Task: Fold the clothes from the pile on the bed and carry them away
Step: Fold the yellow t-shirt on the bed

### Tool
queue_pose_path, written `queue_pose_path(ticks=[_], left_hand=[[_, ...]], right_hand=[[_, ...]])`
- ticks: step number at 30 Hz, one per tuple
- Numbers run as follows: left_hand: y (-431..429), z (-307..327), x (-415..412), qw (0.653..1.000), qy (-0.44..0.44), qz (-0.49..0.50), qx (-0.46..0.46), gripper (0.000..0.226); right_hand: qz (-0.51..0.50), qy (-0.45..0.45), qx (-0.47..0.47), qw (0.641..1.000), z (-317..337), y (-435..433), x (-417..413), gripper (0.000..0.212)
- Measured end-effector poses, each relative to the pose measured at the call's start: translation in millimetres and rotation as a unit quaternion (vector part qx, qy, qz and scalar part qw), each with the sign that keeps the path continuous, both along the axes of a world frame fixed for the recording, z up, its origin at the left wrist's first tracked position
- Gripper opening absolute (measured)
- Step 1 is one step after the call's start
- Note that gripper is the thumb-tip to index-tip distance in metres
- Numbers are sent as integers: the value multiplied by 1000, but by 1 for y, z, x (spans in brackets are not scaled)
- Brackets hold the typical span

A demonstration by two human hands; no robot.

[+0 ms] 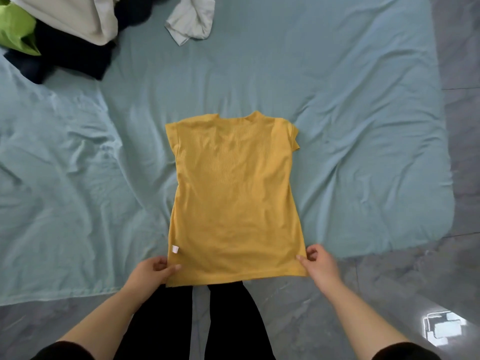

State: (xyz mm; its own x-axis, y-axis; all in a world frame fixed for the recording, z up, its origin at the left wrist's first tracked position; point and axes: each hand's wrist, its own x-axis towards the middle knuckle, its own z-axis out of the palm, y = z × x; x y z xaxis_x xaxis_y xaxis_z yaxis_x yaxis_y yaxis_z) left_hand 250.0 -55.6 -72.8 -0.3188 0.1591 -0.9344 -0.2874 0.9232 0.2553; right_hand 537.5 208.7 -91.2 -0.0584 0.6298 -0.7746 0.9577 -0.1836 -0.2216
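L grip point(153, 268), R grip point(319, 259) pinch shirt point(233, 190); pile point(65, 22) cropped.

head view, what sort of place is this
Most likely a bedroom: a bed under a wrinkled blue sheet, a pile of clothes at its far left, a yellow top spread flat.

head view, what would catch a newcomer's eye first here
The yellow top, spread flat and centred on the pale blue bed sheet, neck away from the person. The left hand and right hand each pinch a corner of its hem at the near edge. A jumbled pile of dark, cream and lime clothes sits at the far left corner.
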Motion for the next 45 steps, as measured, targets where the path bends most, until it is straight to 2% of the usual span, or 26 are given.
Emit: queue_pose_path(ticks=[2, 4, 6, 8, 11, 15, 19, 21, 25, 27, 31, 33, 35, 37, 40, 43, 45], left_hand=[[16, -2, -6, 999, 38, 23, 19, 22], [37, -10, -18, 994, 101, 30, 27, 25], [58, -19, -32, 989, 135, 40, 36, 23], [72, -29, -43, 989, 130, 59, 49, 16], [68, -37, -50, 990, 124, 52, 39, 14], [61, -33, -55, 988, 128, 74, 37, 15], [90, -28, -84, 976, 153, 118, 99, 19], [115, -30, -105, 968, 140, 163, 129, 28], [162, -37, -140, 956, 101, 222, 164, 27], [180, -40, -147, 955, 96, 224, 172, 37], [199, -43, -150, 958, 129, 185, 179, 43], [200, -41, -152, 953, 117, 187, 208, 51], [199, -39, -157, 950, 85, 173, 245, 61], [200, -36, -164, 954, 71, 130, 261, 52], [199, -34, -179, 969, 137, 25, 204, 22], [193, -35, -195, 958, 224, -95, 152, 25], [186, -32, -202, 944, 270, -134, 138, 33]], right_hand=[[105, -5, 116, 988, 4, 0, -18, 28], [225, 21, 197, 954, 4, -3, -50, 39], [329, 52, 192, 923, -1, -9, -90, 56], [418, 57, 164, 892, -13, -15, -120, 67], [486, 4, 105, 868, -29, -13, -133, 74], [499, -20, 64, 864, -30, -6, -132, 75], [439, 27, 162, 883, -13, -2, -162, 51], [422, 65, 201, 882, -6, 5, -191, 40], [422, 129, 199, 875, -5, 21, -270, 41], [424, 153, 213, 867, -7, 30, -312, 47], [466, 120, 209, 851, -14, 51, -378, 57], [469, 99, 197, 855, -17, 60, -392, 44], [457, 122, 197, 859, -17, 66, -396, 25], [459, 152, 203, 852, -17, 70, -394, 13], [454, 182, 207, 848, -21, 76, -388, 7], [470, 161, 208, 843, -27, 80, -385, 22], [488, 131, 199, 840, -31, 83, -385, 33]])
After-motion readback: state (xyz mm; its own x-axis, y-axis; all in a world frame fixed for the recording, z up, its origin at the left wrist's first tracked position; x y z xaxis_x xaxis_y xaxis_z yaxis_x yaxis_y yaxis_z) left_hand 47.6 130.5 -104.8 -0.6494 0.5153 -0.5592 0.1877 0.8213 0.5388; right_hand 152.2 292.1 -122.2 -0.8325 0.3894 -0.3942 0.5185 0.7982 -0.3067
